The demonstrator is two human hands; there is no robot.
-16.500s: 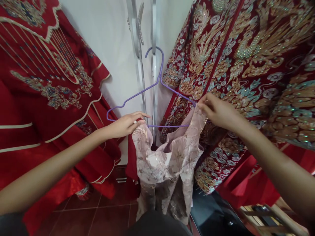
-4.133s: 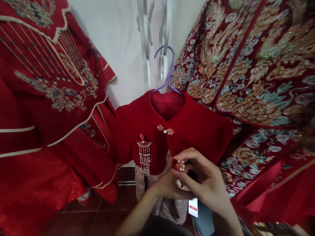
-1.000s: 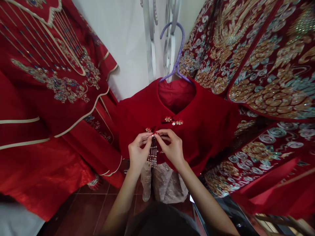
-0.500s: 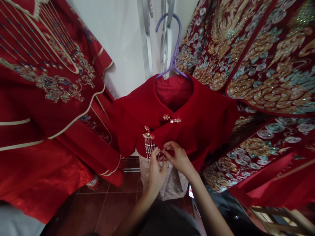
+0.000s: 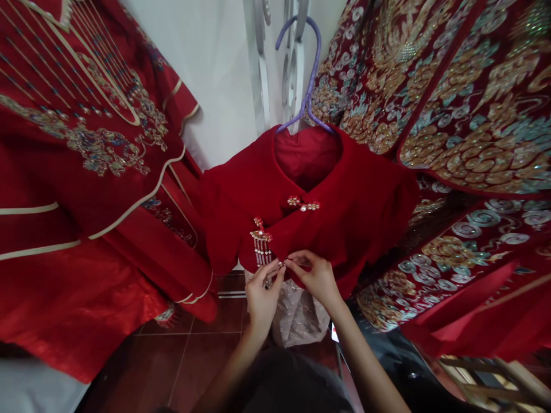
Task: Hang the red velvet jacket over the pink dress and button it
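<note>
A red short-sleeved jacket (image 5: 336,229) hangs in front of me on a purple hanger (image 5: 310,74). Near its collar sits a jewelled clasp (image 5: 303,203), with a beaded tassel ornament (image 5: 261,241) lower on the left. My left hand (image 5: 263,295) and my right hand (image 5: 314,276) meet at the jacket's lower front edge. Both pinch with thumb and fingertips at a small jewelled fastener (image 5: 282,265), mostly hidden by the fingers. The left hand partly covers the tassel strands.
Red garments with beading (image 5: 107,149) hang at the left, and heavily embroidered dark red ones (image 5: 473,126) at the right. A pale patterned cloth (image 5: 299,318) shows below the jacket, above a brown tiled floor (image 5: 206,361). White metalwork (image 5: 297,74) stands behind the hanger.
My left hand has turned and shifted slightly left, its fingertips rising to meet the right at the fastener. The right hand stays at the edge. The view has shifted slightly.
</note>
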